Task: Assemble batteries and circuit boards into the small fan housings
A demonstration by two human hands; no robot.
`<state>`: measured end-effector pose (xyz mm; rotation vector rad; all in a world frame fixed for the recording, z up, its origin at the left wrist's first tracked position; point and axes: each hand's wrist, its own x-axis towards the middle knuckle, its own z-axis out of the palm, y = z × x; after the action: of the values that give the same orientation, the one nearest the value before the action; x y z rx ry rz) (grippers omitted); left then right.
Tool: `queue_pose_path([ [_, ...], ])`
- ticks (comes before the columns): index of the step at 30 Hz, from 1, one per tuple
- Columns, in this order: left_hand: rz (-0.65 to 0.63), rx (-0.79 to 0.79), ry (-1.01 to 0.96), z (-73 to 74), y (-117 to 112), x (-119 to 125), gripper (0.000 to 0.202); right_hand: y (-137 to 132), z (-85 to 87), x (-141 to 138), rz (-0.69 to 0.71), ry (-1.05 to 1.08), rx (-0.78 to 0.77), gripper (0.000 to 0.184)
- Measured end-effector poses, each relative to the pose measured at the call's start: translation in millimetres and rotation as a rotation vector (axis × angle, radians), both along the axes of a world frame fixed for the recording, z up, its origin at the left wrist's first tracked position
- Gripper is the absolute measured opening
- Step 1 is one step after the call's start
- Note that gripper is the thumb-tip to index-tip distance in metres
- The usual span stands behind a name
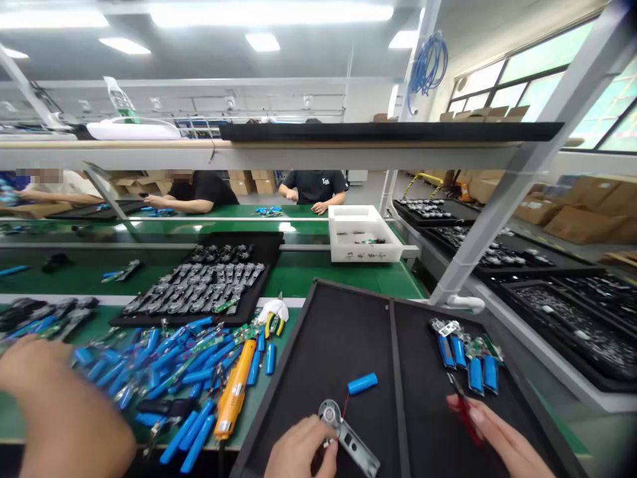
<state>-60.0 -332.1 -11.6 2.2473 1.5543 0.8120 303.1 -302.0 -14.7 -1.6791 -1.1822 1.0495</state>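
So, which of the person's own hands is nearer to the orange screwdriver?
Left. The left hand is to the right of the screwdriver, holding a grey part; the right hand is much farther right, holding a red tool.

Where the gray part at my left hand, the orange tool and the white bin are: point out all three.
Gray part [358, 452]: head view, on its long flat body.
Orange tool [235, 392]: head view, on the middle of its casing.
White bin [365, 251]: head view, on its front wall.
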Motion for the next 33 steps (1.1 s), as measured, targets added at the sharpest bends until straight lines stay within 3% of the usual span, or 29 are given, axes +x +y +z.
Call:
queue_pose_path([
  [3, -0.012, -0.058, -0.087, 13.8, 2, 7, 0.017, -20, 20.0, -46, 0.197, 0.354, -0.102, 0.063],
  [6, -0.017, -0.175, -0.179, 23.8, 2, 11, 0.018, -43, 43.2, -81, 0.489, 0.535, -0.151, 0.053],
  [9, -0.016, -0.283, -0.247, 26.0, 0, 9, 0.017, -57, 64.8, -98, 0.713, 0.475, -0.260, 0.039],
  [12, 0.002, -0.334, -0.282, 23.6, -3, 7, 0.015, -59, 77.5, -106, 0.821, 0.351, -0.324, 0.028],
  [19, 0.007, -0.313, -0.339, 23.1, -13, 9, 0.013, -52, 76.6, -126, 0.878, 0.271, -0.405, 0.022],
  [28, -0.035, -0.279, -0.358, 20.9, -18, 9, 0.012, -48, 73.6, -132, 0.893, 0.116, -0.285, 0.018],
  [33, -0.041, -0.275, -0.349, 20.6, -18, 9, 0.011, -49, 74.4, -133, 0.900, 0.095, -0.255, 0.025],
])
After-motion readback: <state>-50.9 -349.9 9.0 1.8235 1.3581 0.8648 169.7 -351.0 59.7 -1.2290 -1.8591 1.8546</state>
